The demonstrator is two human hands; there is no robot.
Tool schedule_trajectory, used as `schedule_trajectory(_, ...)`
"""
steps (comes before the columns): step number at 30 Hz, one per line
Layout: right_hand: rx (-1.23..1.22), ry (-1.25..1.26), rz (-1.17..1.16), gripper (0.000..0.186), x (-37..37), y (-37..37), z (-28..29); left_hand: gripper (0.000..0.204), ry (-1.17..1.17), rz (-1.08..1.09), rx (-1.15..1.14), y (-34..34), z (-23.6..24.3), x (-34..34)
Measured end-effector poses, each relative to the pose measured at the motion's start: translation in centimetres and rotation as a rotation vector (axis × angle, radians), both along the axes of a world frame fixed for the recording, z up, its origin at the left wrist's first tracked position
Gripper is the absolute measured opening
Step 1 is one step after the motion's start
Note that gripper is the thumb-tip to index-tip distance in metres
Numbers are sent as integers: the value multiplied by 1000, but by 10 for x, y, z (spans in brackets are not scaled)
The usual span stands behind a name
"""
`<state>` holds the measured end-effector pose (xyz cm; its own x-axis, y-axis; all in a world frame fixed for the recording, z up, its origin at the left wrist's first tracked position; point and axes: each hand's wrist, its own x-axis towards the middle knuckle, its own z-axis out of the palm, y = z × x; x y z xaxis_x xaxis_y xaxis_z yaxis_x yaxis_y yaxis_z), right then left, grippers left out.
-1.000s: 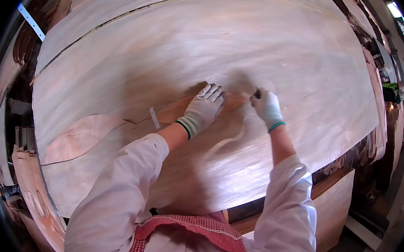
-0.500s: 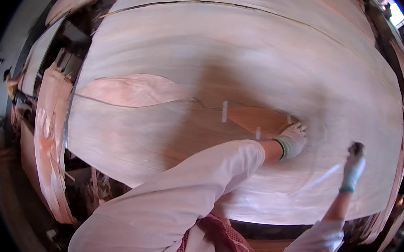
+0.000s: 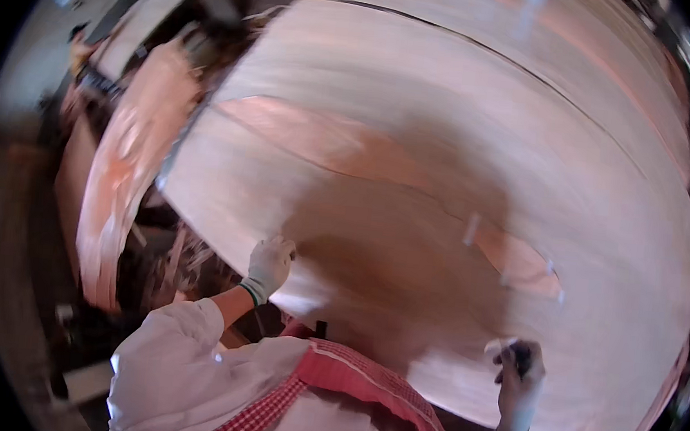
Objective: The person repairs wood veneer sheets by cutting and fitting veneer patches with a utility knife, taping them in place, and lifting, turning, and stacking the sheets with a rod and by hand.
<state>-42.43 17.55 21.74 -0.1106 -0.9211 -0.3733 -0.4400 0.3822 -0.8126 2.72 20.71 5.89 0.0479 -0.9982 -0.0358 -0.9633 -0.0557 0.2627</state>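
A big pale veneer sheet (image 3: 450, 143) lies spread over a work table and fills most of the view, blurred by motion. A reddish split (image 3: 513, 259) with short white tape strips (image 3: 469, 226) across it runs through the sheet at the right. My left hand (image 3: 269, 262), in a white glove, grips the sheet's near edge at its left corner. My right hand (image 3: 518, 378), also gloved, is closed on a small dark tool (image 3: 522, 354) with a bit of white tape at its tip, over the near edge at the right.
Stacked reddish veneer pieces (image 3: 118, 187) stand at the left of the table, with scraps (image 3: 169, 258) below them. A second sheet edge (image 3: 620, 75) lies beyond a dark seam at the back. My white sleeves and red checked apron fill the bottom.
The view has swung left. My left hand left the reddish split and went to the sheet's near left edge. My right hand drew back to the near edge with the dark tool.
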Motion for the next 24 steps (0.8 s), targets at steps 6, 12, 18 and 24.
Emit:
schedule_trajectory(6,-28,-122,82,9,80,-18,0,16,-62,262,50,24,-60,114)
schedule_trajectory(12,1,-65,132,5,161,-22,5,21,-237,466,-205,-55,-54,241)
schedule_trajectory(18,-1,-71,85,5,281,-21,-19,40,209,734,-118,-130,-51,470)
schedule_trajectory(24,121,-139,84,3,447,-29,-17,38,734,520,332,-180,-64,534)
